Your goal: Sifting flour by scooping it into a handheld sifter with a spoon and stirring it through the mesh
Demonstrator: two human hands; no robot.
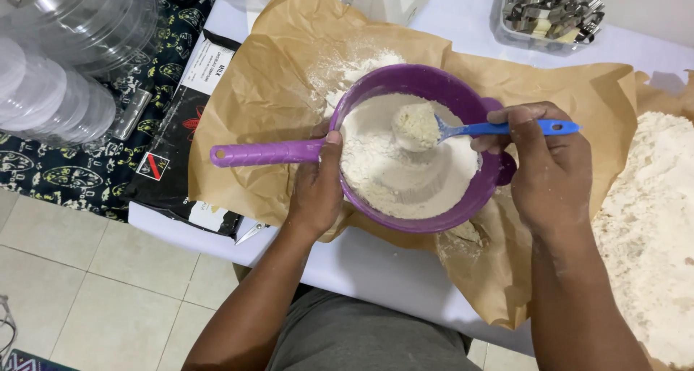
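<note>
Both hands are working: my left hand (316, 190) is gripping the round purple plastic sieve (416, 150) handle, my right hand (546, 165) fingers pinching a blue-handled spoon (463, 129) above its still unsifted flour (394, 176).

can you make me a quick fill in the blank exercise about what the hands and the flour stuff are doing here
1. The left hand holds the purple sieve by its ____.
2. The right hand holds a spoon whose handle is ____ in colour.
3. The sieve sits over a sheet of brown ____.
4. The white powder in the sieve looks like ____.

Missing words: handle; blue; paper; flour
</note>
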